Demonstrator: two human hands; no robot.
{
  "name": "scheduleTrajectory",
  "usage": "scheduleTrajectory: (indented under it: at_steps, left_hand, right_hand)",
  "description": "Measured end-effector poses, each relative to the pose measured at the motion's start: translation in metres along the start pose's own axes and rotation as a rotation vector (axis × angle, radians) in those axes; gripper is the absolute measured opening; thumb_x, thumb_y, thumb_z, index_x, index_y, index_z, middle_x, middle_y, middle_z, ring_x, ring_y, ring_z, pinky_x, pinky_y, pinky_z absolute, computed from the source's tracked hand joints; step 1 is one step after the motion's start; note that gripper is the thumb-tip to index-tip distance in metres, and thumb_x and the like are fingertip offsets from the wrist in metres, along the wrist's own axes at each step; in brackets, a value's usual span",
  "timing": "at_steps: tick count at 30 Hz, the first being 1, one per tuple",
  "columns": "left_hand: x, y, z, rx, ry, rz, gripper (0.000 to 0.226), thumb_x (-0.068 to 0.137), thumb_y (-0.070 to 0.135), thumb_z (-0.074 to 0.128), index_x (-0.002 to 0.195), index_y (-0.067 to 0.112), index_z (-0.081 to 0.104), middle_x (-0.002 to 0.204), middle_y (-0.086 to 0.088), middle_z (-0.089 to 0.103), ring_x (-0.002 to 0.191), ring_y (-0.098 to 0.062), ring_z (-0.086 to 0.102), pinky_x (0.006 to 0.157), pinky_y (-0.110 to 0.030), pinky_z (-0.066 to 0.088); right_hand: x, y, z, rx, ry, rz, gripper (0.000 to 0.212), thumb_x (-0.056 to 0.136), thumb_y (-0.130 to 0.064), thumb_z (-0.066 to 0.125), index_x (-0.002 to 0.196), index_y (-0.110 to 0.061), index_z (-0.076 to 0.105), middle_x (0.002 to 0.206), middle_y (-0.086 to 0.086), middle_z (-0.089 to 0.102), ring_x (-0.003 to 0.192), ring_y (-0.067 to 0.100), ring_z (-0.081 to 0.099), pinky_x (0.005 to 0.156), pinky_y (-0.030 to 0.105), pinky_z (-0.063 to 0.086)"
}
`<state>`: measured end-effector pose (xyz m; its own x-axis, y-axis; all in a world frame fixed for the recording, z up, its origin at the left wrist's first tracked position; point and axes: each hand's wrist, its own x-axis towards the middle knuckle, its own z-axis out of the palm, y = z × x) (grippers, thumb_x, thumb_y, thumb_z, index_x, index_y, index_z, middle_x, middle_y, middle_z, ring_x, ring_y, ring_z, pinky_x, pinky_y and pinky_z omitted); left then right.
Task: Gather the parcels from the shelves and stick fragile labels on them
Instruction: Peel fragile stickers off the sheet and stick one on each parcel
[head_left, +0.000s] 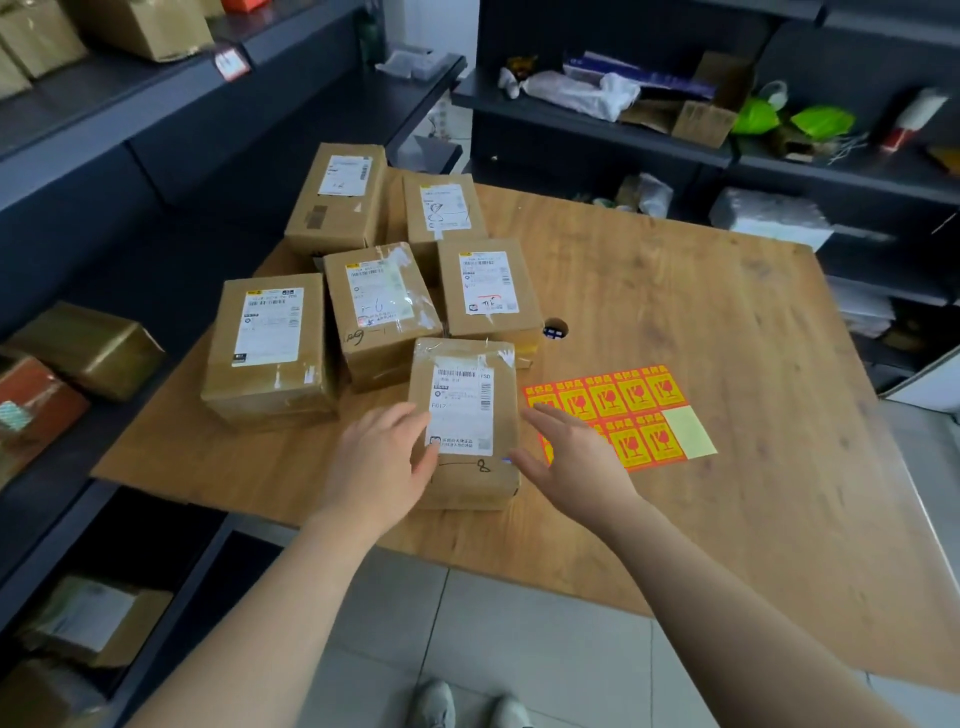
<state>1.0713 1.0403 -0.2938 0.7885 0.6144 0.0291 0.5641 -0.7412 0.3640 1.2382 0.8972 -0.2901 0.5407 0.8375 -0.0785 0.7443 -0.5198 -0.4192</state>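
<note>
Six parcels (267, 338) are sitting gathered, none visibly bearing fragile labels (608, 397); left hand (379, 457) and right hand (566, 452), both released, are flanking the nearest parcel (462, 410)

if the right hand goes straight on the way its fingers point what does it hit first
Probably the right side of the nearest brown cardboard parcel, just ahead of the right hand and slightly to its left. Depth is unclear from this one view.

Parcel storeroom, dispatch type. Dark metal shelving (156, 130) along walls, stocked with cardboard cartons (140, 26). Wooden table (675, 322) carrying taped parcels (270, 343) with barcode shipping labels. Fragile-sticker sheet (623, 410) alongside. Plastic bags (582, 91) on rear shelf.
</note>
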Motion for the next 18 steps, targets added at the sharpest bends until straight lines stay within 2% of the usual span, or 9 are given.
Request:
scheduleTrajectory:
  at_steps: [5, 9, 11, 15, 18]
  left_hand:
    - [0.023, 0.040, -0.013, 0.087, 0.078, 0.108, 0.038, 0.093, 0.033, 0.050, 0.127, 0.016, 0.058, 0.128, 0.000, 0.060, 0.118, -0.022, 0.052, 0.097, -0.038, 0.041]
    - [0.040, 0.081, -0.010, 0.042, 0.092, 0.174, 0.041, 0.095, 0.035, 0.048, 0.131, 0.017, 0.054, 0.133, 0.000, 0.057, 0.124, -0.021, 0.049, 0.102, -0.036, 0.037]
    - [0.051, 0.101, -0.001, 0.026, 0.077, 0.192, 0.042, 0.095, 0.035, 0.048, 0.132, 0.017, 0.053, 0.133, 0.001, 0.056, 0.125, -0.021, 0.047, 0.103, -0.036, 0.035]
    - [0.076, 0.138, 0.032, -0.016, 0.034, 0.223, 0.036, 0.091, 0.032, 0.055, 0.122, 0.013, 0.061, 0.121, -0.002, 0.063, 0.113, -0.025, 0.054, 0.094, -0.037, 0.041]
    - [0.092, 0.163, 0.061, -0.005, -0.041, 0.181, 0.041, 0.092, 0.034, 0.053, 0.128, 0.014, 0.056, 0.128, -0.002, 0.058, 0.120, -0.023, 0.049, 0.099, -0.034, 0.038]
  right_hand:
    - [-0.003, 0.025, -0.024, -0.077, 0.087, 0.023, 0.054, 0.092, -0.042, 0.053, 0.142, -0.022, 0.042, 0.148, -0.002, 0.042, 0.134, 0.017, 0.040, 0.103, 0.031, 0.038]
    - [-0.006, 0.060, -0.046, -0.077, 0.105, 0.074, 0.055, 0.091, -0.039, 0.055, 0.141, -0.019, 0.044, 0.146, 0.000, 0.044, 0.134, 0.018, 0.041, 0.104, 0.030, 0.037]
    - [-0.005, 0.083, -0.056, -0.079, 0.107, 0.114, 0.054, 0.091, -0.038, 0.056, 0.140, -0.018, 0.044, 0.146, 0.001, 0.045, 0.133, 0.019, 0.042, 0.104, 0.031, 0.037]
    - [0.000, 0.136, -0.073, -0.082, 0.084, 0.210, 0.051, 0.092, -0.035, 0.056, 0.139, -0.019, 0.045, 0.145, -0.001, 0.046, 0.127, 0.022, 0.048, 0.097, 0.033, 0.041]
    - [0.008, 0.178, -0.077, -0.074, 0.031, 0.259, 0.050, 0.090, -0.035, 0.057, 0.137, -0.022, 0.048, 0.141, -0.004, 0.050, 0.121, 0.023, 0.052, 0.093, 0.034, 0.043]
